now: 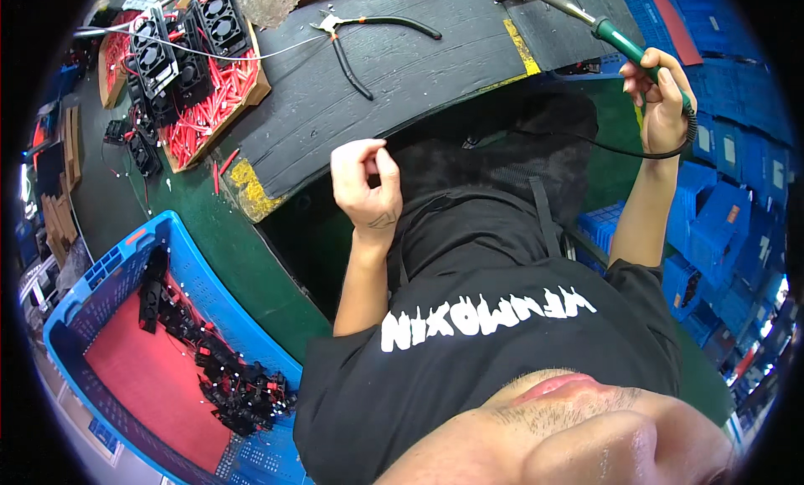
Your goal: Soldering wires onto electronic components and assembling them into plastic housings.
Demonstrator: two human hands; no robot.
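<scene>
My right hand [666,108] is wrapped round the green handle of a soldering iron [620,41], raised at the upper right. The iron's metal shaft points up and left over the bench, and a black coiled cord hangs from its handle. My left hand [366,183] is held before the bench's front edge, its fingers curled toward the thumb; no object shows in it. Beyond it, cutting pliers [356,54] with black handles lie spread on the dark bench [293,108]. A thin silvery wire [251,58] runs from the left to the pliers' jaws.
Black fans [222,20] rest on a cardboard tray of red sleeved pieces [209,108] at the upper left. A blue crate [276,359] with black wired parts [234,376] stands at lower left. Blue bins [720,217] are stacked at right. Yellow tape [251,192] marks the bench corner.
</scene>
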